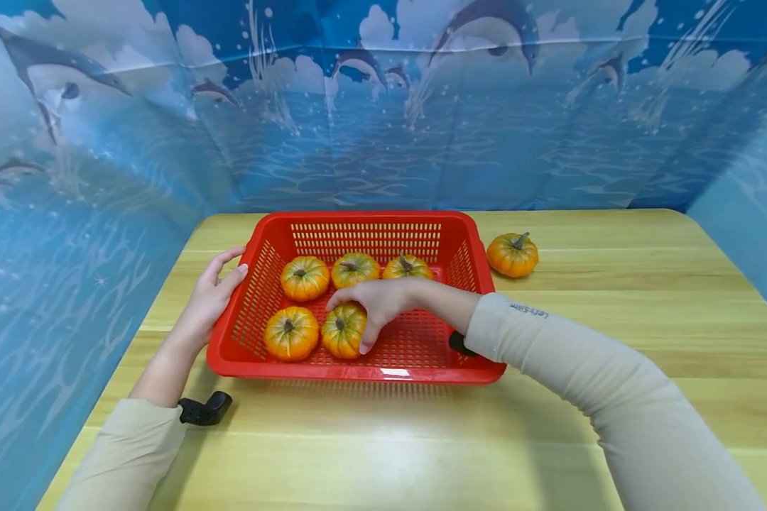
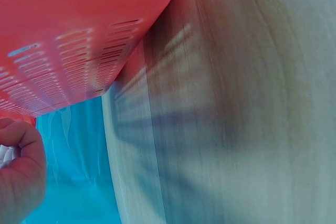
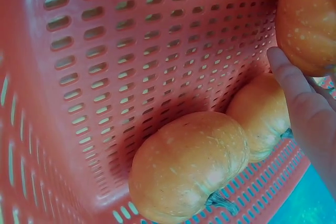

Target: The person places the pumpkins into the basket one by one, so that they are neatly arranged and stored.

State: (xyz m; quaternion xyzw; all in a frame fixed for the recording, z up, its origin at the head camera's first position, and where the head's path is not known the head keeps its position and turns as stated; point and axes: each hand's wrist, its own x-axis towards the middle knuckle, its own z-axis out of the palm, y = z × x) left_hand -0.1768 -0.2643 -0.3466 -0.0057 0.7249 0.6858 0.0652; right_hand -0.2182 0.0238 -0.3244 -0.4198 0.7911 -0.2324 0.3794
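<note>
A red plastic basket [image 1: 358, 372] with slotted walls stands on the table and holds several small orange pumpkins. Inside it my right hand [image 1: 383, 305] grips one pumpkin [image 1: 343, 331] in the front row, fingers over its far side and thumb on its near right side. To its left sits another pumpkin [image 1: 292, 333]. Behind them is a row of three, with one pumpkin [image 1: 408, 266] at its right end partly hidden by my hand. At the basket's left rim my left hand [image 1: 209, 301] holds the edge, thumb on top. The left wrist view shows only part of this hand [image 2: 23, 169].
One more pumpkin [image 1: 513, 255] lies on the wooden table [image 1: 613, 284], just right of the basket. A blue curtain [image 1: 383, 156] printed with dolphins hangs behind the table and along its sides. Black wrist devices show at both sleeves.
</note>
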